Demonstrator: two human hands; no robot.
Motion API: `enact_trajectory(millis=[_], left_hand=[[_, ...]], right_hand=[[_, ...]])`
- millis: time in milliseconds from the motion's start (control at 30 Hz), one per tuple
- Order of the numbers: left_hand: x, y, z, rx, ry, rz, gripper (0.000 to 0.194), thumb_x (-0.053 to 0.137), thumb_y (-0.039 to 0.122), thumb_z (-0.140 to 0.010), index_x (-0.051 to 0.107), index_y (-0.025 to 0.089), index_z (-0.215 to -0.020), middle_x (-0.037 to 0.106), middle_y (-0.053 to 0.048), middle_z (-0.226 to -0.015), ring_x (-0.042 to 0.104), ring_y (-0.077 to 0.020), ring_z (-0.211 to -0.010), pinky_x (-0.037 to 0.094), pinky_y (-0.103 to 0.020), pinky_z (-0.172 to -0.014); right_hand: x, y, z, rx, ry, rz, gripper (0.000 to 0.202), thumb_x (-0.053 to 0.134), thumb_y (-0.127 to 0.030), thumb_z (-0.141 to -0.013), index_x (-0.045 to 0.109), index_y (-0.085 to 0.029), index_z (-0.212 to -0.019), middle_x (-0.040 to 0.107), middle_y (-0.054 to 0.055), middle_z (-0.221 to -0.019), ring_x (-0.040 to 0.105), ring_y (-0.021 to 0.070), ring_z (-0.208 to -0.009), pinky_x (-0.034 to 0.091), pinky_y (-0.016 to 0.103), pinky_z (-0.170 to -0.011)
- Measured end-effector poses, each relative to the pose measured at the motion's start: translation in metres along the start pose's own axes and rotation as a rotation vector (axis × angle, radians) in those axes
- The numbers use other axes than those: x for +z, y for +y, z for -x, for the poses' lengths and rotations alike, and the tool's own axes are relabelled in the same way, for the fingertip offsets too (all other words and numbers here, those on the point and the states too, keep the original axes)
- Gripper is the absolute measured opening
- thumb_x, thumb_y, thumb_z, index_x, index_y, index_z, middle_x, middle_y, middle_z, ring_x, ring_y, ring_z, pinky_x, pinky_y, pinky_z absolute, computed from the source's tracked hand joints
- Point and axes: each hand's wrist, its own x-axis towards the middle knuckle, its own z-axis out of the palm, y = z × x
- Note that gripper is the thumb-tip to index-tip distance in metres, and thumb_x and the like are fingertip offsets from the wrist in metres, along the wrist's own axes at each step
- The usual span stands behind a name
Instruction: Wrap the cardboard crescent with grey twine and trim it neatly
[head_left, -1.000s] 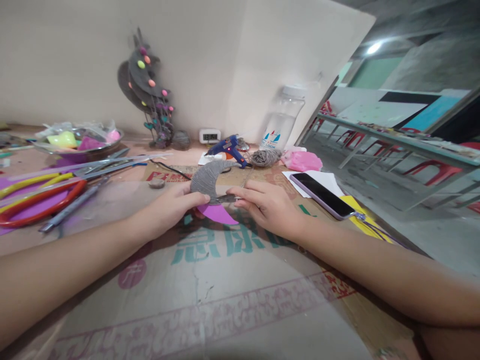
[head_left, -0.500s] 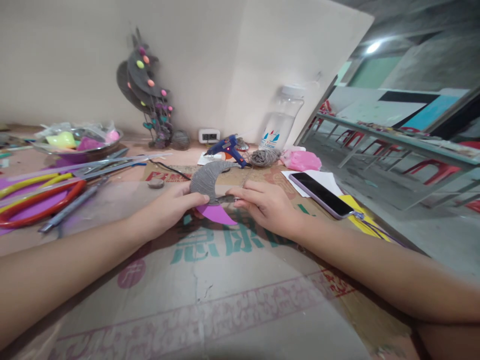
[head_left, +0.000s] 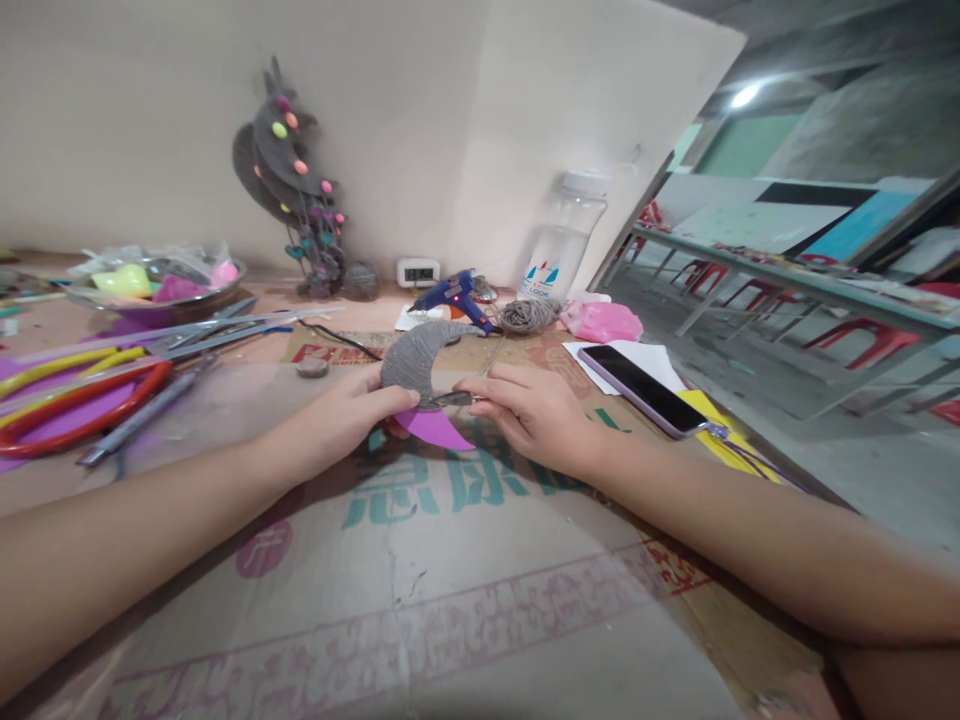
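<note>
My left hand point(head_left: 352, 408) pinches a crescent-shaped cutout point(head_left: 407, 362) near its lower part, thumb on top. Grey yarn is wound over most of the crescent, while its lower tip point(head_left: 439, 430) is bare purple. On the right, my right hand point(head_left: 534, 415) has thumb and fingers closed on a small bunch of grey yarn point(head_left: 452, 398) that reaches the crescent's inner edge. The other fingers of my left hand are hidden behind the crescent. Just beyond it lie a ball of grey yarn point(head_left: 529, 316) and a blue glue gun point(head_left: 456, 294).
Red-handled scissors point(head_left: 142, 395) and a pen point(head_left: 150, 410) lie at left, near a bowl point(head_left: 154, 312) of colourful pieces. A finished yarn crescent decoration point(head_left: 289, 165) leans on the wall. A water bottle point(head_left: 562, 235), a small clock point(head_left: 418, 271) and a phone point(head_left: 641, 390) are around the cardboard point(head_left: 465, 590).
</note>
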Motion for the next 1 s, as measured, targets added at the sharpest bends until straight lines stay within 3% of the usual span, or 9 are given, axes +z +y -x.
enact_trajectory(millis=[400,1000], left_hand=[[0.0009,0.0018,0.0016,-0.028,0.035,-0.016,0.013,0.056,0.028,-0.075,0.053,0.017,-0.07,0.055,0.003,-0.058,0.048,-0.0106,-0.052,0.034,-0.022,-0.049],[-0.0007,0.0011,0.0006,-0.003,-0.004,-0.056,0.015,0.055,0.028,-0.075,0.054,0.017,-0.066,0.055,0.004,-0.057,0.047,-0.0094,-0.053,0.034,-0.021,-0.05]], right_hand=[[0.0015,0.0011,0.0012,0.014,0.007,-0.019,0.033,0.041,-0.034,-0.093,0.06,-0.014,-0.111,0.057,0.004,-0.077,0.049,0.0127,-0.066,0.035,0.024,-0.06],[-0.0005,0.0003,-0.0005,-0.02,0.004,0.026,0.032,0.039,-0.031,-0.094,0.061,-0.014,-0.109,0.055,0.003,-0.073,0.048,0.0122,-0.064,0.035,0.024,-0.058]])
